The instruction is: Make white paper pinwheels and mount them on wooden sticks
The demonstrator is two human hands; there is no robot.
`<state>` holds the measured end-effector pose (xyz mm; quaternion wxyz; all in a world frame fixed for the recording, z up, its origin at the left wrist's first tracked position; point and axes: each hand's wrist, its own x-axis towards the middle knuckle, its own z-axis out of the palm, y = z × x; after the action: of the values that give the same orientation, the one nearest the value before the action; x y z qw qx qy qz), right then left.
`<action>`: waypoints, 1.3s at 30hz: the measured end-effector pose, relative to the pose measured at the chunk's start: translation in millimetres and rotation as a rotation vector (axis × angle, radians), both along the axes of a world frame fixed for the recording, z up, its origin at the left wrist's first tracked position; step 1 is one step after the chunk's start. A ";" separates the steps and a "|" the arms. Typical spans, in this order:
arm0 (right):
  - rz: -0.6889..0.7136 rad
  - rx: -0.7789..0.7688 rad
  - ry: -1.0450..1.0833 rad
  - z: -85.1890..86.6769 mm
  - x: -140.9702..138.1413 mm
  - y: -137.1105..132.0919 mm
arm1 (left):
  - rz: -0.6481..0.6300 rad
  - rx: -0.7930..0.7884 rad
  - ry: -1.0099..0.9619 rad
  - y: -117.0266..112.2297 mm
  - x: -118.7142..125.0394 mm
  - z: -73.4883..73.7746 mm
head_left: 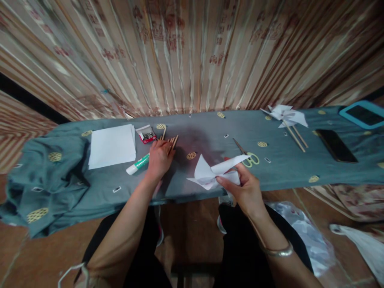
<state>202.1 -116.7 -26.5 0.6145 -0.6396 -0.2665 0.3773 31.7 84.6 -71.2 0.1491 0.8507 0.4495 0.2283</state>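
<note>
My right hand [243, 189] pinches a folded white paper pinwheel [213, 172] just above the near edge of the table. My left hand [159, 157] reaches forward onto a small bundle of wooden sticks [170, 141], with its fingers curled over their near ends. A glue stick [137, 164] with a green band lies just left of that hand. Green-handled scissors [247, 156] lie on the cloth behind the pinwheel.
A teal cloth [210, 132] covers the long table. On it are a stack of white paper [111, 145], a small red box of pins [146, 134], a finished pinwheel on sticks [287, 118], a black phone [336, 145] and a tablet [363, 114]. Plastic bags [303, 232] lie on the floor.
</note>
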 end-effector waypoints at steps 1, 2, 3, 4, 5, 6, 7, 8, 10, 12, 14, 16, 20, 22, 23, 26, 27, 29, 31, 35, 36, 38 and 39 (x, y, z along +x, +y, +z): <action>0.005 0.005 -0.011 -0.5 -1.1 -1.0 | -0.010 0.040 0.074 1.5 1.5 -2.6; 0.013 0.008 -0.023 -0.9 -2.0 -1.8 | -0.014 0.070 0.127 1.7 3.0 -4.1; 0.019 0.010 -0.037 -1.1 -2.7 -2.3 | -0.012 0.092 0.162 1.1 4.3 -4.7; 0.027 0.010 -0.051 -1.1 -3.2 -2.6 | -0.005 0.107 0.184 0.2 5.5 -4.6; 0.033 0.007 -0.066 -1.0 -3.5 -2.8 | 0.004 0.117 0.194 -0.8 6.5 -4.1; 0.037 0.006 -0.080 -0.7 -3.5 -2.9 | 0.012 0.123 0.198 -1.5 7.5 -3.4; 0.038 0.005 -0.090 -0.4 -3.5 -3.0 | 0.019 0.126 0.199 -1.9 8.5 -2.6; 0.038 0.005 -0.095 -0.1 -3.3 -3.1 | 0.026 0.124 0.199 -1.9 9.5 -2.0; 0.042 0.006 -0.094 0.5 -2.9 -3.2 | 0.042 0.108 0.184 -1.3 11.8 -1.3; 0.040 0.010 -0.088 1.0 -2.6 -3.4 | 0.052 0.080 0.131 -1.1 14.8 -0.4; 0.034 0.019 -0.100 1.9 -2.6 -3.9 | 0.031 0.043 -0.005 -4.1 18.1 2.7; 0.034 0.025 -0.142 4.1 -3.3 -5.6 | -0.025 -0.048 -0.238 -13.1 21.4 9.3; 0.037 0.025 -0.303 15.0 -7.7 -13.4 | -0.102 -0.570 -0.730 -51.0 23.9 29.9; 0.018 0.041 -0.410 22.3 -11.3 -18.6 | -0.107 -0.854 -0.842 -72.8 22.0 38.7; 0.004 0.055 -0.465 25.7 -13.1 -20.9 | -0.095 -0.965 -0.893 -82.2 20.6 42.3; -0.051 0.117 -0.616 33.0 -16.6 -26.1 | -0.102 -1.117 -0.867 -100.3 16.4 50.7; -0.071 0.138 -0.662 34.5 -16.9 -27.1 | -0.108 -1.102 -0.842 -103.1 15.1 53.6; -0.104 0.184 -0.760 36.9 -16.6 -28.6 | -0.126 -1.016 -0.807 -105.4 12.5 60.0; -0.118 0.221 -0.875 39.6 -15.9 -30.3 | -0.161 -0.934 -0.772 -105.8 9.5 67.6; -0.135 0.313 -1.122 47.6 -17.3 -35.9 | -0.207 -0.870 -0.715 -107.2 3.2 81.7; -0.129 0.334 -1.163 49.6 -18.3 -37.4 | -0.220 -0.865 -0.711 -107.9 1.9 84.1; -0.094 0.363 -1.203 52.9 -20.1 -39.6 | -0.258 -0.866 -0.714 -109.3 -0.3 87.2; -0.081 0.378 -1.211 54.3 -20.7 -40.2 | -0.276 -0.870 -0.719 -110.0 -1.2 88.2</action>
<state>181.4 -156.8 27.8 0.4710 -0.6296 -0.6044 -0.1282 30.5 -25.4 16.9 0.6567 0.6308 0.3081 0.2755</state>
